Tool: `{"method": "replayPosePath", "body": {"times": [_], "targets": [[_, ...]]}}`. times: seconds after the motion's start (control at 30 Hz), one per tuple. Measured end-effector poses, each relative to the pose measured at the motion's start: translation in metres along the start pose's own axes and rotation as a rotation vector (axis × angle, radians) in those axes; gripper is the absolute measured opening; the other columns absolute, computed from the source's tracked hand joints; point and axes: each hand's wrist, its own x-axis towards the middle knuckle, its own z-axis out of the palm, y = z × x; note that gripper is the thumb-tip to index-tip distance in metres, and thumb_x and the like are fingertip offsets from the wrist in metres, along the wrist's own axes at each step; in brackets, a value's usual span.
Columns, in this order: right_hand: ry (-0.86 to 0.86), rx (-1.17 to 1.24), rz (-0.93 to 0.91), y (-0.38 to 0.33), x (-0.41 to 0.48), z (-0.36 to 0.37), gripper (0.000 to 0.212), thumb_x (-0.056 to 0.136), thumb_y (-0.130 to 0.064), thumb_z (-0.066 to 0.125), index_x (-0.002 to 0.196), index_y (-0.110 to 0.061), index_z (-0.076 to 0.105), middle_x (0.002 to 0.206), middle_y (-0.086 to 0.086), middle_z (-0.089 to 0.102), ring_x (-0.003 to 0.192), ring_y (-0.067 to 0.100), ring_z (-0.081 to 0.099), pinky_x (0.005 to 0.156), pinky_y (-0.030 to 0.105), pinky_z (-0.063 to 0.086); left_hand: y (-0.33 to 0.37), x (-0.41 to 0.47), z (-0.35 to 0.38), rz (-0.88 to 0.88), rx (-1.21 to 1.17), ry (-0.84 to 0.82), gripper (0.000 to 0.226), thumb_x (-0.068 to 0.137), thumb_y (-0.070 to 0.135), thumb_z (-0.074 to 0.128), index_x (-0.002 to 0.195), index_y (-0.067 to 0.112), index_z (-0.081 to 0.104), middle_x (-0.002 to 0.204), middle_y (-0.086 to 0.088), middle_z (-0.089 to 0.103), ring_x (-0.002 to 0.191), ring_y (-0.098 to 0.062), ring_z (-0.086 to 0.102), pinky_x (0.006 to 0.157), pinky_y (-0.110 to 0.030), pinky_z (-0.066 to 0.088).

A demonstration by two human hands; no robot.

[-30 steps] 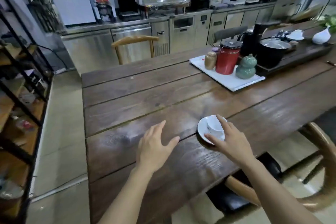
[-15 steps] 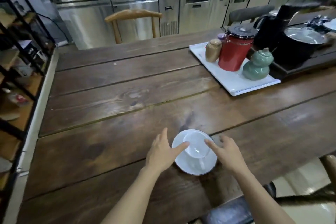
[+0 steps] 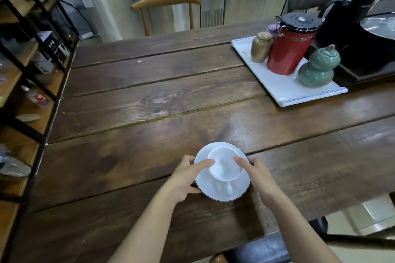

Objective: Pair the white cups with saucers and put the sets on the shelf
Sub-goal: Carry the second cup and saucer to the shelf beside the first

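Note:
A white cup [image 3: 224, 164] stands on a white saucer [image 3: 222, 186] with a dark rim, near the front of the wooden table [image 3: 149, 96]. The cup's handle points toward me. My left hand [image 3: 186, 175] grips the saucer's left edge, its thumb reaching onto the cup's rim. My right hand [image 3: 256, 174] holds the saucer's right edge, its thumb also on the cup's rim. The shelf [image 3: 23, 83], black-framed with wooden boards, stands to the left of the table.
A white tray [image 3: 284, 89] at the right carries a red canister [image 3: 290, 49], a tan jar [image 3: 260, 47] and a green gourd jar [image 3: 318, 68]. Black kettle gear [image 3: 363, 34] sits behind it. A wooden chair [image 3: 166, 4] stands at the far side. The shelf holds small clutter.
My left hand moved from the bare table to the saucer's left edge, and my right hand shifted from the cup to the saucer's right edge. The view has dropped closer over the set.

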Motion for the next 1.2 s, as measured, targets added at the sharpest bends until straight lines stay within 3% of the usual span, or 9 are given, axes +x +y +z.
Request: {"method": "replayPosePath", "body": {"times": [0.1, 0.17, 0.43, 0.63, 0.73, 0.83, 0.97, 1.07, 1.2], "targets": [[-0.003, 0.081, -0.035, -0.009, -0.010, 0.014, 0.049, 0.082, -0.043, 0.063, 0.111, -0.005, 0.049, 0.103, 0.005, 0.058, 0.089, 0.020, 0.060, 0.061, 0.024, 0.042, -0.004, -0.015, -0.012, 0.014, -0.043, -0.029, 0.054, 0.077, 0.043, 0.071, 0.117, 0.024, 0.040, 0.119, -0.004, 0.059, 0.110, -0.028, 0.061, 0.088, -0.044, 0.054], [0.005, 0.080, -0.087, -0.016, -0.018, 0.028, 0.052, 0.082, -0.044, 0.062, 0.116, -0.008, 0.045, 0.111, 0.005, 0.057, 0.097, 0.021, 0.060, 0.064, 0.028, 0.044, -0.009, -0.030, -0.025, 0.042, -0.092, -0.024, 0.057, 0.079, 0.044, 0.069, 0.121, 0.024, 0.037, 0.121, -0.005, 0.058, 0.110, -0.029, 0.061, 0.088, -0.045, 0.056], [-0.108, 0.032, -0.276, -0.036, -0.092, 0.149, 0.037, 0.087, -0.035, 0.059, 0.110, -0.008, 0.048, 0.093, -0.005, 0.055, 0.080, 0.006, 0.053, 0.061, 0.024, 0.039, -0.068, -0.127, -0.116, 0.253, -0.345, 0.220, 0.045, 0.082, 0.042, 0.066, 0.119, 0.028, 0.045, 0.124, 0.000, 0.052, 0.111, -0.026, 0.058, 0.070, -0.054, 0.059], [-0.384, -0.061, -0.358, -0.032, -0.190, 0.269, 0.034, 0.085, -0.039, 0.061, 0.108, -0.014, 0.057, 0.106, -0.002, 0.064, 0.097, 0.019, 0.061, 0.083, 0.035, 0.049, -0.153, -0.234, -0.206, 0.348, -0.551, 0.458, 0.055, 0.069, 0.050, 0.071, 0.117, 0.032, 0.050, 0.119, 0.007, 0.058, 0.107, -0.023, 0.060, 0.058, -0.037, 0.057], [-0.541, -0.079, -0.379, -0.020, -0.250, 0.335, 0.032, 0.084, -0.039, 0.062, 0.105, -0.016, 0.057, 0.103, -0.003, 0.065, 0.093, 0.016, 0.062, 0.074, 0.030, 0.048, -0.206, -0.292, -0.250, 0.371, -0.611, 0.604, 0.061, 0.059, 0.055, 0.069, 0.113, 0.034, 0.050, 0.119, 0.007, 0.060, 0.108, -0.022, 0.061, 0.058, -0.030, 0.055], [-0.701, -0.097, -0.381, -0.003, -0.315, 0.397, 0.036, 0.078, -0.046, 0.064, 0.095, -0.016, 0.054, 0.093, -0.004, 0.060, 0.082, 0.014, 0.059, 0.065, 0.027, 0.044, -0.260, -0.353, -0.289, 0.405, -0.683, 0.759, 0.039, 0.076, 0.048, 0.068, 0.107, 0.037, 0.048, 0.114, 0.009, 0.057, 0.100, -0.014, 0.059, 0.053, -0.026, 0.055], [-0.919, -0.177, -0.391, 0.023, -0.401, 0.478, 0.050, 0.073, -0.048, 0.068, 0.100, -0.008, 0.057, 0.096, 0.004, 0.060, 0.080, 0.014, 0.058, 0.062, 0.026, 0.041, -0.341, -0.435, -0.332, 0.416, -0.760, 0.977, 0.061, 0.061, 0.059, 0.070, 0.113, 0.035, 0.048, 0.120, 0.004, 0.058, 0.109, -0.023, 0.059, 0.086, -0.050, 0.056], [-1.071, -0.219, -0.386, 0.044, -0.466, 0.533, 0.069, 0.057, -0.054, 0.067, 0.106, -0.006, 0.057, 0.099, 0.005, 0.060, 0.083, 0.018, 0.058, 0.065, 0.028, 0.042, -0.394, -0.494, -0.353, 0.411, -0.875, 1.121, 0.049, 0.075, 0.050, 0.068, 0.116, 0.033, 0.047, 0.119, 0.001, 0.057, 0.107, -0.027, 0.060, 0.073, -0.050, 0.060], [-1.253, -0.307, -0.398, 0.074, -0.539, 0.602, 0.040, 0.078, -0.039, 0.069, 0.106, -0.014, 0.054, 0.102, 0.002, 0.058, 0.084, 0.015, 0.055, 0.074, 0.034, 0.044, -0.454, -0.559, -0.374, 0.419, -0.982, 1.301, 0.042, 0.076, 0.050, 0.067, 0.111, 0.034, 0.048, 0.115, 0.001, 0.058, 0.105, -0.026, 0.060, 0.075, -0.051, 0.060]]}}
